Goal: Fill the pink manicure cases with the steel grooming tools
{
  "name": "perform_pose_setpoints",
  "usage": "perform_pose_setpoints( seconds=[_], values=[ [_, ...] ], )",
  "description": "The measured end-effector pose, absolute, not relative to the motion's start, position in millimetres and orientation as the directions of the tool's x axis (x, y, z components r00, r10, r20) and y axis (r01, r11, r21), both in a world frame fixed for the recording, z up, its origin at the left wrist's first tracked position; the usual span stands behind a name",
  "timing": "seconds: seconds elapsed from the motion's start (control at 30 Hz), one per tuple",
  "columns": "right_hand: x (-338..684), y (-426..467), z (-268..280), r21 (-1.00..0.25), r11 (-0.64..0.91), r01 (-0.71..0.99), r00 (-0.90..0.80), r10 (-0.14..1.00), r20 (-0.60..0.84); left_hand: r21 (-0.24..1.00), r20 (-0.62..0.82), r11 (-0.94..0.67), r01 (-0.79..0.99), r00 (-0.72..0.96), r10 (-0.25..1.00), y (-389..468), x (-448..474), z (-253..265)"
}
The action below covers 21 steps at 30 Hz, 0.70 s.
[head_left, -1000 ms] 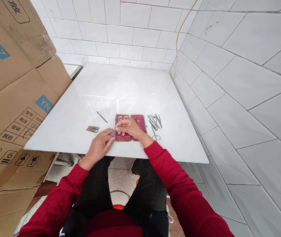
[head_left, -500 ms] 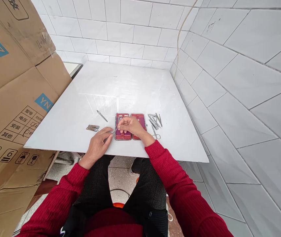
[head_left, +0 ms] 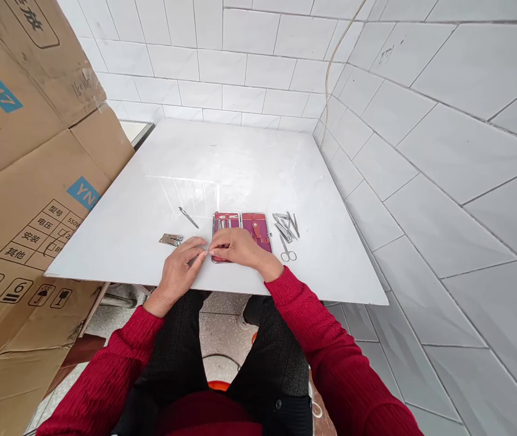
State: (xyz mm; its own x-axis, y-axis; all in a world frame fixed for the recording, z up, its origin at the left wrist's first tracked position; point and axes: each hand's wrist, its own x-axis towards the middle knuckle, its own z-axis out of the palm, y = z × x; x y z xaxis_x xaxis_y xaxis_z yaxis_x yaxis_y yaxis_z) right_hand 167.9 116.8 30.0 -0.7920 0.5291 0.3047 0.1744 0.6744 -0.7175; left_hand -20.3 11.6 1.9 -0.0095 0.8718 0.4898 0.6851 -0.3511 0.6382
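The bare left hand (head_left: 181,266) and right hand (head_left: 238,247) are meeting just beside the left edge of an open red-and-purple case (head_left: 264,229), both narrowing into pinches and holding a slim, pale piece (head_left: 208,250) (mostly hidden by the fingertips, so its shape is hard to tell). The right hand is covering the near part of the case's left half, where small silvery tools (head_left: 228,216) are showing. On the glossy white worktop (head_left: 258,157), silvery metal clippers (head_left: 170,238) and a thin pointed metal tool (head_left: 189,217) are lying leftward; a silvery tool cluster (head_left: 287,227) and ring-handled metal scissors (head_left: 288,254) are lying rightward.
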Motion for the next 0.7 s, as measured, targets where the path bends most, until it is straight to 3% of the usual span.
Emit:
perform_pose_setpoints(
  seconds=[0.1,0.2,0.3,0.43,0.57,0.7],
  values=[
    [168,114,35,-0.661,0.728,0.182,-0.813,0.490,0.316,0.632,0.483,-0.349,0.692,0.000,0.875,12,-21,0],
    [171,120,34,-0.717,0.673,0.183,-0.733,0.579,0.356,0.624,0.470,-0.316,0.715,-0.020,0.883,12,-22,0],
    [179,136,28,-0.855,0.498,0.147,-0.513,0.777,0.364,0.569,0.481,-0.332,0.753,0.023,0.877,12,-21,2],
    [190,157,20,-0.979,0.202,0.016,-0.333,0.924,0.185,0.437,0.481,-0.466,0.769,0.238,0.844,13,-18,4],
    [195,165,15,-0.998,0.059,-0.013,-0.308,0.950,0.060,0.382,0.476,-0.494,0.781,0.291,0.830,13,-17,5],
    [191,165,11,-0.992,0.124,0.001,-0.321,0.940,0.117,0.363,0.471,-0.493,0.791,0.300,0.829,13,-17,3]
  ],
)
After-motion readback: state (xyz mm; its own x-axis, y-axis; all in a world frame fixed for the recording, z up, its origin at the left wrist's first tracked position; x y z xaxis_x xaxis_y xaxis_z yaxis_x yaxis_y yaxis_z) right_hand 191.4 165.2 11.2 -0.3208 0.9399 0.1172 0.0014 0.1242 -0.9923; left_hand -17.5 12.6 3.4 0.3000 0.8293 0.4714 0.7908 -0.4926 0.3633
